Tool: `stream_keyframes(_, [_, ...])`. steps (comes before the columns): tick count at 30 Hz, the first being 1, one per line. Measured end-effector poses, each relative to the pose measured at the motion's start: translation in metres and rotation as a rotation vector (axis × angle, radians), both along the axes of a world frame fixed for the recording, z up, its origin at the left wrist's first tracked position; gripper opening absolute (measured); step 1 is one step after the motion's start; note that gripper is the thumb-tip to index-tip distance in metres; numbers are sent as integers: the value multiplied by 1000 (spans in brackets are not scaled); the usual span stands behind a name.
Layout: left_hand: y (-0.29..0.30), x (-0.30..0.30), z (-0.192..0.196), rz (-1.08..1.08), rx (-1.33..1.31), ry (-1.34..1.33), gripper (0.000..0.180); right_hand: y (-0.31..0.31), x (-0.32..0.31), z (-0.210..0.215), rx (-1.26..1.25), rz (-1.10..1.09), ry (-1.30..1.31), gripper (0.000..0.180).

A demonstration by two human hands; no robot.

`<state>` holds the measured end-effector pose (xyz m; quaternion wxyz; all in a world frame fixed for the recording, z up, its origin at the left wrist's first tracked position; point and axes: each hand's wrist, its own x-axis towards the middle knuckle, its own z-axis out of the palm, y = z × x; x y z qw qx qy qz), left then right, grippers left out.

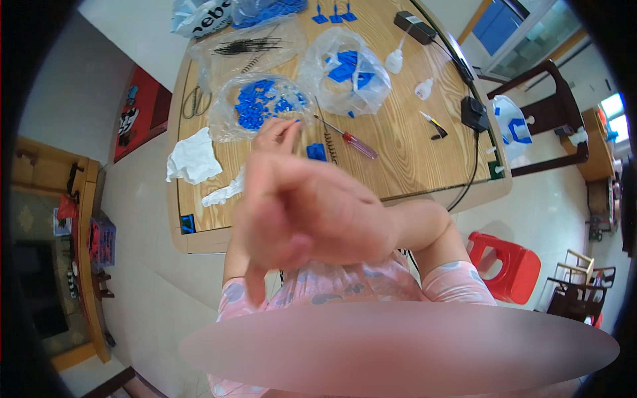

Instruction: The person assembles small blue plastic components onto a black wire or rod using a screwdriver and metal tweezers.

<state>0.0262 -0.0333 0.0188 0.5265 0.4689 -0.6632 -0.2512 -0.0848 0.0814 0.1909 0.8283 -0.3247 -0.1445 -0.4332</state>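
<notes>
My left hand [273, 136] reaches over the near edge of an open plastic bag [222, 123] of small blue plastic pieces [255, 109]. Its fingers are pinched together, with a small blue piece [297, 121] at the tips. Raised close to the camera, my right hand [318, 212] is smeared by motion and covers part of my left wrist; whether it holds anything cannot be seen. Just beyond it on the table lie a blue block [316, 152], a dark coil spring [330, 146] and a screwdriver [360, 145] with a clear red handle.
Another plastic bag [378, 93] holds larger blue parts. Scissors [196, 103], crumpled white tissue [194, 158], black thin rods [249, 45], white squeeze bottles [394, 62] and a black adapter [474, 114] with its cable lie around the wooden table [411, 156]. A red stool [521, 268] stands at right.
</notes>
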Motion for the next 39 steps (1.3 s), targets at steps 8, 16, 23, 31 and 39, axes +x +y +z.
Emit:
stream_keyframes(8, [-6, -6, 8, -11, -2, 9, 9, 25, -12, 34, -7, 150, 58, 49])
stream_keyframes(16, [-6, -1, -2, 2, -13, -11, 11, 32, -7, 22, -123, 110, -91, 28])
stream_keyframes(23, [-5, -1, 2, 11, -33, -12, 10, 36, -3, 27, -139, 55, -118, 30])
stream_keyframes(31, [-6, -3, 4, 12, -37, -42, 10, 34, -7, 25, -132, 94, -111, 31])
stream_keyframes(39, [-8, -4, 2, 14, -52, 19, 11, 34, -7, 29, -175, 87, -169, 32])
